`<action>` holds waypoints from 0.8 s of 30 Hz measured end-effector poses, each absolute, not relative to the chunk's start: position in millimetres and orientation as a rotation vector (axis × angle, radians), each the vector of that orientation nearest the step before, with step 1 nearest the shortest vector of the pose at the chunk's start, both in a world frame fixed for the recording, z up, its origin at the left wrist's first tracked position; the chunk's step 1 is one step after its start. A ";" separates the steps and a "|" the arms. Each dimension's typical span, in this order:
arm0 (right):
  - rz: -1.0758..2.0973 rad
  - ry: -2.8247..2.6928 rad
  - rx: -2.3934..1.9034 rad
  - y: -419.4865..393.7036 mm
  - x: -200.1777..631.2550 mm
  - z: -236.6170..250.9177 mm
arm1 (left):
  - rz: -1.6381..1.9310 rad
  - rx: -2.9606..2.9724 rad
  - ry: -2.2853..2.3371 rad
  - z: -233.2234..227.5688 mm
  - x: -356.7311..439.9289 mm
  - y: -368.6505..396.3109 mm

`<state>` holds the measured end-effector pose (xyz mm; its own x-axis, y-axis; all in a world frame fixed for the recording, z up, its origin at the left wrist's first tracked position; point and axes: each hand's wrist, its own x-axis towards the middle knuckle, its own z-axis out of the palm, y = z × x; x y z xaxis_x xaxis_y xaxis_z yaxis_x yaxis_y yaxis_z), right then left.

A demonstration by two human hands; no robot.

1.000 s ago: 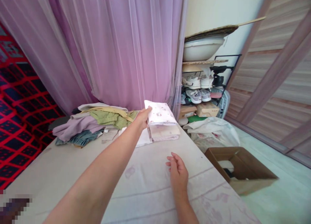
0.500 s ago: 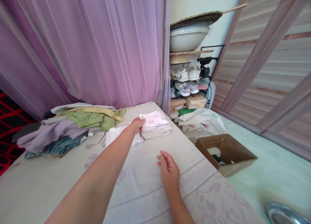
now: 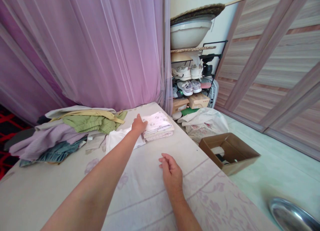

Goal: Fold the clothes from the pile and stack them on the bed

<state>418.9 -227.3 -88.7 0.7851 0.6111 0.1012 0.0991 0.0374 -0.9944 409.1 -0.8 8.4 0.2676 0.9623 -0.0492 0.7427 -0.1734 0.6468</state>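
Left of your fingers, a heap of unfolded clothes [image 3: 72,127] lies on the bed [image 3: 140,191]. Your left hand [image 3: 139,125] rests on the folded stack [image 3: 157,126], fingers together on its near-left edge. Your right hand [image 3: 172,174] lies loosely curled, holding nothing. A cardboard box [image 3: 230,152] sits right, on the floor.

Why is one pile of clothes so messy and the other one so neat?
The loose heap of clothes lies crumpled and unfolded, sleeves spilling over the bed sheet. The folded stack, touched by the left hand, sits square. The right hand rests on the sheet. Nothing looks damaged.
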 end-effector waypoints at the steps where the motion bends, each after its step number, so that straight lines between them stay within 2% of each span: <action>1: 0.429 -0.608 -1.506 -227.3 419.0 -88.8 | 0.526 2.085 1.540 9.7 409.0 -5.6; 4: 0.416 -0.620 -1.506 -227.1 419.0 -88.6 | 0.527 2.530 1.458 9.4 413.8 -23.5; 8: 0.405 -0.624 -1.501 -227.0 418.3 -88.3 | 0.351 2.942 0.919 1.8 427.4 -44.4; 10: 0.407 -0.624 -1.501 -227.0 418.3 -88.6 | 0.266 2.997 0.734 -2.7 433.2 -49.0; 14: 0.426 -0.625 -1.502 -227.0 419.2 -89.3 | 0.203 3.028 0.705 -9.5 438.8 -47.0; 20: 0.418 -0.624 -1.510 -227.7 419.4 -87.6 | 0.332 3.018 0.608 -15.4 439.1 -37.6; 24: 0.412 -0.633 -1.510 -228.5 419.2 -87.4 | 0.292 3.071 0.525 -21.2 436.1 -34.5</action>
<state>419.2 -228.5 -87.4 0.7763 0.6170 0.1287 0.1327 0.0397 -0.9904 436.1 -34.5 -21.2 0.9263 0.3303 0.1814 0.3280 -0.9437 0.0431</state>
